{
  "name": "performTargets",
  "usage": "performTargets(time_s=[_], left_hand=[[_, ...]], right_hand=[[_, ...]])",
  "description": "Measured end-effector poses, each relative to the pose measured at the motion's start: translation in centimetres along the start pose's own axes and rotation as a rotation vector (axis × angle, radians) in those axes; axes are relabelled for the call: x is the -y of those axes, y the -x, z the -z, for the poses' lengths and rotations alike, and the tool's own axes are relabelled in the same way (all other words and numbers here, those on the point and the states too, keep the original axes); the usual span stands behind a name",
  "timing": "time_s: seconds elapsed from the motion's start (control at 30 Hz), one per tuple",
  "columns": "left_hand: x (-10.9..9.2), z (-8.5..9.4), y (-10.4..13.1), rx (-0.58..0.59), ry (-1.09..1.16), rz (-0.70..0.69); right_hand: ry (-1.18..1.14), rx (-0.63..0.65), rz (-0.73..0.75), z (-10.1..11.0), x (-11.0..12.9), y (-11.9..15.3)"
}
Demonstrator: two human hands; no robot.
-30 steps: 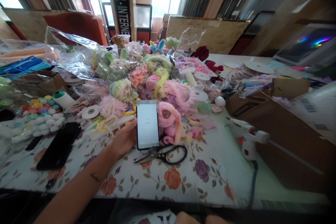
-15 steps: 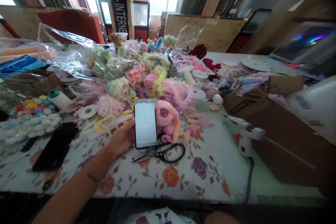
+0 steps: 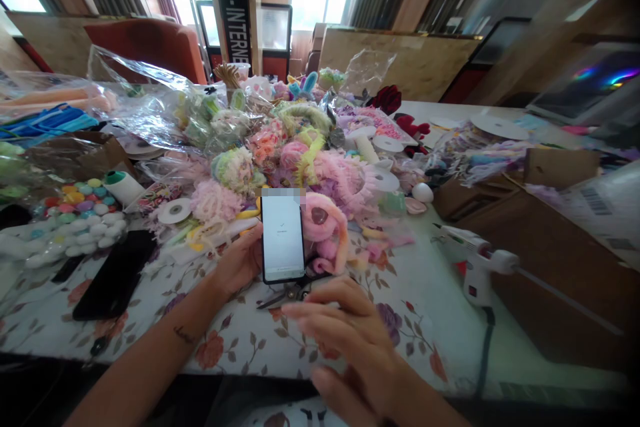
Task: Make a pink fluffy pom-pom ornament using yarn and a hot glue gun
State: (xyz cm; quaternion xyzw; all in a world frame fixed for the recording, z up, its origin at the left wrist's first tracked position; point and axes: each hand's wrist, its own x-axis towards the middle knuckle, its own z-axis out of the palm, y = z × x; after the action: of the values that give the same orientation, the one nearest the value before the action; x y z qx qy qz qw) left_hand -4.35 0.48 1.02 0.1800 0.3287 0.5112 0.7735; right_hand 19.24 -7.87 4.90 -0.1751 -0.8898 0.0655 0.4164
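A smartphone (image 3: 283,240) with a lit, mostly white screen stands upright in my left hand (image 3: 241,257), which is closed around its left edge. My right hand (image 3: 350,327) hovers below and to the right of the phone, fingers stretched and apart, holding nothing. Under it lies a pair of scissors (image 3: 280,298) on the flowered tablecloth (image 3: 225,333); the black handles are mostly covered by the hand. Behind the phone, a pink and orange fuzzy strip (image 3: 340,240) lies curled at the front of a craft pile.
A dark phone (image 3: 115,273) lies at the left, near a bag of pompoms (image 3: 95,227) and a thread cone (image 3: 123,187). Ribbon spools (image 3: 175,210) and fluffy craft pieces heap up at the back. On the right are a white glue gun (image 3: 480,260) and a cardboard box (image 3: 545,273).
My right hand has come into view from below, over the scissors. My left hand keeps hold of the smartphone. The whole view has shifted slightly.
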Motion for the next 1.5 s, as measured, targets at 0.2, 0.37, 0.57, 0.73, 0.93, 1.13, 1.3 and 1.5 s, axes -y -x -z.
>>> performTargets(time_s=[0.2, 0.37, 0.57, 0.73, 0.93, 1.13, 1.3, 1.5], left_hand=[[0.1, 0.5, -0.3, 0.003, 0.008, -0.02], [0.1, 0.6, -0.5, 0.0, 0.029, -0.013], [0.1, 0.2, -0.3, -0.012, 0.02, -0.01], [0.1, 0.3, -0.2, -0.03, 0.018, -0.021], [0.2, 0.1, -0.2, -0.081, -0.003, -0.032], [0.2, 0.2, -0.3, -0.069, 0.004, -0.036], [0.1, 0.3, -0.3, -0.038, 0.005, -0.018], [0.3, 0.1, -0.3, -0.052, 0.04, -0.038]], right_hand=[[0.211, -0.001, 0.196, -4.2, -4.5, -1.2], [0.188, 0.077, 0.142, -5.0, -4.6, -0.1], [0.182, 0.1, 0.105, -5.2, -4.8, -0.6], [0.172, -0.039, 0.133, -4.9, -4.6, -0.6], [0.207, -0.086, 0.118, -4.4, -4.8, -1.0], [0.203, -0.093, 0.145, -4.5, -4.9, -0.8], [0.184, -0.012, 0.158, -4.9, -4.8, -0.7], [0.195, -0.024, 0.154, -5.1, -4.7, -0.5]])
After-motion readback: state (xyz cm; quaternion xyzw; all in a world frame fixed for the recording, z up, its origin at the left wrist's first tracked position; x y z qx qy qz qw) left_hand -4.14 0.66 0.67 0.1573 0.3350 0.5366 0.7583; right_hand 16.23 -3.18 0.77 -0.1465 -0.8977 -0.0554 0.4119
